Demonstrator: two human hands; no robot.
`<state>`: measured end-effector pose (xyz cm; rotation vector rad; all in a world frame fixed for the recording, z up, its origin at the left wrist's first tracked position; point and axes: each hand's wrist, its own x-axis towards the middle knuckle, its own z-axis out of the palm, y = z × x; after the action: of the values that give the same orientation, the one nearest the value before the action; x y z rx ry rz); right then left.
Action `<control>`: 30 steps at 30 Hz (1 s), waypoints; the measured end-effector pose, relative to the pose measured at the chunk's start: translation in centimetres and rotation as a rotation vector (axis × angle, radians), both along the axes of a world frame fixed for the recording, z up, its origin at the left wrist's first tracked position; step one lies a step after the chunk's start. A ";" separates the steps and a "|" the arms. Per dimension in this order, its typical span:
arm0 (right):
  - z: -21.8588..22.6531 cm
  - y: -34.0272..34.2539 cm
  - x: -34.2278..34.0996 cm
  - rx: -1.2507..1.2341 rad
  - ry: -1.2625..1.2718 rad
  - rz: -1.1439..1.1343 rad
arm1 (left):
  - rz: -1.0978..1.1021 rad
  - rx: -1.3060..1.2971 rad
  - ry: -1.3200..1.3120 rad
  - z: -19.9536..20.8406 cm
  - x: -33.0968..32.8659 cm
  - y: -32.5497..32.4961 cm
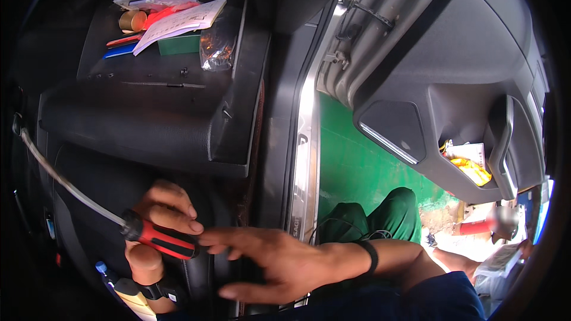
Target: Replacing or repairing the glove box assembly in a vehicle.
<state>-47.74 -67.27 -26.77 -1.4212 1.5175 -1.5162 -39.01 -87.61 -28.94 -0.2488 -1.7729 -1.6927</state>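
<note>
A long tool with a red and black screwdriver-style handle [165,241] and a thin silver shaft [71,187] lies across my left hand [160,211]. My left fingers and thumb are closed round the handle, near where the shaft begins. The shaft reaches to the upper left and looks curved; what its dark far end is, I cannot make out. My right hand [270,261] is beside the handle's butt end, palm down with fingers stretched out. Its index fingertip is at or just touching that end. It holds nothing.
Above is an open black compartment [95,62] with papers [181,24], a green box [179,45] and a clear plastic bag [216,50]. At right an open car door [458,77] stands over a green floor [351,148]. A blue-capped bottle [106,273] lies lower left.
</note>
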 end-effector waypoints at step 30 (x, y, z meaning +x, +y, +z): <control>5.2 -2.4 -10.3 0.253 -0.457 -0.480 | -0.394 0.409 -0.253 -0.9 0.5 -1.7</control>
<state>-58.09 -69.67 -21.52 -0.5325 1.7401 -1.6926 -38.55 -89.33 -29.80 -0.2169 -1.5693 -2.4169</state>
